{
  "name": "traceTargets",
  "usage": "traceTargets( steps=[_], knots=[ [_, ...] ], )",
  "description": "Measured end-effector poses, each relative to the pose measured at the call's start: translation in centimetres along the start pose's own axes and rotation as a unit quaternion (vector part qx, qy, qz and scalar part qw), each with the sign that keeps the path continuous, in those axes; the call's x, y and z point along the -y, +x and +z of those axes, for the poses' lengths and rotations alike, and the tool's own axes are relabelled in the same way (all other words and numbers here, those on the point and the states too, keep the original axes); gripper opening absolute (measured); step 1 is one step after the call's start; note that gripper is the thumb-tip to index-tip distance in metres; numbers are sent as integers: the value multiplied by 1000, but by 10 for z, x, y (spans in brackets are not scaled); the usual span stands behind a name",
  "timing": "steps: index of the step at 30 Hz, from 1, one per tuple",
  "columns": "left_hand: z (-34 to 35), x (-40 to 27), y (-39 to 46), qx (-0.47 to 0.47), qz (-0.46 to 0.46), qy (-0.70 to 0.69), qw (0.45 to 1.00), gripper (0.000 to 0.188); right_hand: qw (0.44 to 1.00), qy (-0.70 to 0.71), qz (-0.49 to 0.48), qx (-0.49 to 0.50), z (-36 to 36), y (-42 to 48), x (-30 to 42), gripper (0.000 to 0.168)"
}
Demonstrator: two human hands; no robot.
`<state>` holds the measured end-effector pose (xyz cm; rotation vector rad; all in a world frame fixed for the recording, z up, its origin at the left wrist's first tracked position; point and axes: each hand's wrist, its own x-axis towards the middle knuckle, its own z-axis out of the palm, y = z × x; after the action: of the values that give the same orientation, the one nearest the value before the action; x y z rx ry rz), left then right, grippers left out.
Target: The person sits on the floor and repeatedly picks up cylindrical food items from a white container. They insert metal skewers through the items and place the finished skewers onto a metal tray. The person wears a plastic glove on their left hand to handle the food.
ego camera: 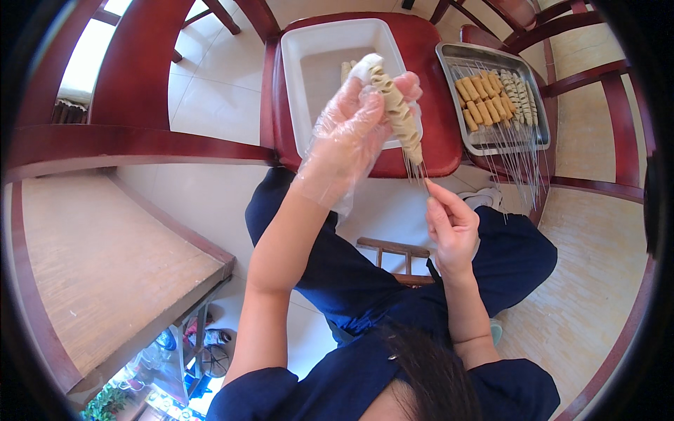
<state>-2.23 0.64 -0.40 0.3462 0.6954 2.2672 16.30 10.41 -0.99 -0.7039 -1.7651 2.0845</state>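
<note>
In a clear plastic glove, my left hand [363, 113] holds a pale, slit-cut food roll [398, 116], tilted, above the white plastic tub [292, 94]. My bare right hand [453, 223] pinches a thin metal skewer [427, 184] just below the roll's lower end. Several more thin skewers hang by that end; whether they are held in the left hand cannot be seen. Part of another pale roll [346, 71] shows in the tub behind my left hand. To the right, a steel tray [447, 58] holds orange-brown rolls [482, 113] and pale cut rolls [518, 97] on skewers.
The tub stands on a red chair seat [439, 137], the tray on another chair. Skewer ends stick out over the tray's near edge. A wooden table [116, 252] is at left, another wood surface [590, 263] at right. A small wooden stool [395, 258] is between my legs.
</note>
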Motion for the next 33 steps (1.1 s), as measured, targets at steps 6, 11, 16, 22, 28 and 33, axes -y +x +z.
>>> traceTargets(
  steps=[6,11,16,22,28,33],
  knots=[
    [-4,-2,-1,32,42,-13,999,49,999,31,32,27,2,-2,-1,27],
    [-3,-3,-3,31,41,7,999,55,995,68,55,44,5,-5,1,27],
    [-1,-4,-3,19,41,15,999,57,994,80,55,46,6,-4,3,27],
    [10,-4,-7,22,57,-19,998,46,990,113,63,54,2,-2,5,27],
    [0,-6,-4,52,31,-58,997,38,986,136,87,51,3,-1,8,28],
    [-5,-5,-5,62,33,-49,996,38,986,131,86,48,1,-2,5,29]
  ],
)
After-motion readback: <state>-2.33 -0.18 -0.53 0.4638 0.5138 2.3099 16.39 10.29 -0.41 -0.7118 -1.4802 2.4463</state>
